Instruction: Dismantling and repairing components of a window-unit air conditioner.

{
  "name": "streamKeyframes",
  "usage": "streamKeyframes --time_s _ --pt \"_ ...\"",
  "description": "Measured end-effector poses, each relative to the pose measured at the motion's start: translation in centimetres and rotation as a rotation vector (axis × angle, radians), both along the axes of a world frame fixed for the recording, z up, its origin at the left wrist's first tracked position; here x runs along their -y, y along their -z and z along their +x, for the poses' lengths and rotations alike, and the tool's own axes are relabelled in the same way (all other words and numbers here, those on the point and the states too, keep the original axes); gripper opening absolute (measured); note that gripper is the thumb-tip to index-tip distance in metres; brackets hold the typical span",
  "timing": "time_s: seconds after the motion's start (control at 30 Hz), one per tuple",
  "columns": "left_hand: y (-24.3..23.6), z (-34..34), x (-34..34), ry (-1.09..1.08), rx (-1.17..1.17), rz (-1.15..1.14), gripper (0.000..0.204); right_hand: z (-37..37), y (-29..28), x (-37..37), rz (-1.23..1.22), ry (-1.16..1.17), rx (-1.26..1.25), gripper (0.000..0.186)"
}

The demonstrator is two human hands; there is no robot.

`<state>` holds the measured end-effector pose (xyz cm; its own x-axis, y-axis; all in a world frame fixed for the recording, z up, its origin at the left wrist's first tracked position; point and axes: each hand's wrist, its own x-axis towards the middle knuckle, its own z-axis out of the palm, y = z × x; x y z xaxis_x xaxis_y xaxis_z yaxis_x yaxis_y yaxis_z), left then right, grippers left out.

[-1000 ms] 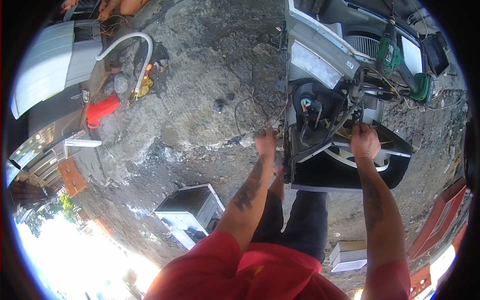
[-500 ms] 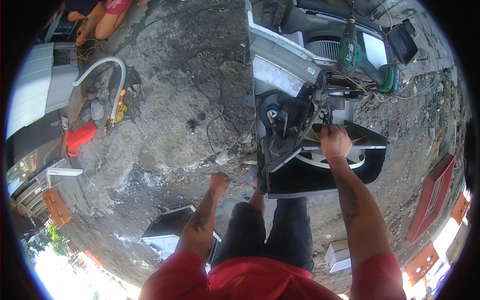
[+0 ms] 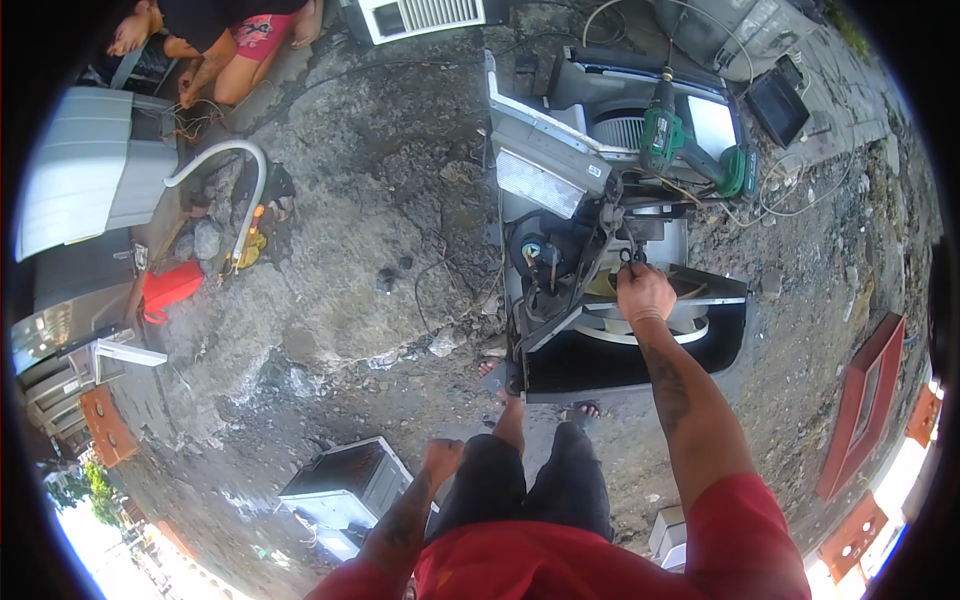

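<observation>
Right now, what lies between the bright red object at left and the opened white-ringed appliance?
In the head view, two small dark lumps and, nearer the appliance, a thin dark wire lie on grey ground.

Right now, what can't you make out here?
From the head view:
What the right hand grips, if anything: the back of the hand hides it.
Whether the left hand holds anything: it's closed, hiding the palm.
The white louvred unit in full: the upper edge cuts it.

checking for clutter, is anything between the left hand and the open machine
Yes: in this view, the person's bare left shin stands between the left hand and the open machine, at its lower left.
</observation>
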<state>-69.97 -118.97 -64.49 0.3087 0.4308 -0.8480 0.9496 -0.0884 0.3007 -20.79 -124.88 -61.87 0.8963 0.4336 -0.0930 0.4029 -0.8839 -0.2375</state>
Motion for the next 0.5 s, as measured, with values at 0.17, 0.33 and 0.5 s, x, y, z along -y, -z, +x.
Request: streamKeyframes --time_s 0.17,0.33,0.5 --pt "-3.7 -4.3 1.4 -0.148 -0.031 0.137 0.046 0.7 -1.1 0.4 -0.055 0.078 -0.109 0.036" --pt "-7.7 -15.0 3.8 -0.274 -0.01 0.199 0.033 -0.1 -1.4 0.1 0.067 0.013 -0.26 0.037" --pt "-10.1 -21.7 8.2 -0.515 -0.12 0.08 0.021 2.1 -2.0 3.0 0.465 -0.026 0.013 0.038"
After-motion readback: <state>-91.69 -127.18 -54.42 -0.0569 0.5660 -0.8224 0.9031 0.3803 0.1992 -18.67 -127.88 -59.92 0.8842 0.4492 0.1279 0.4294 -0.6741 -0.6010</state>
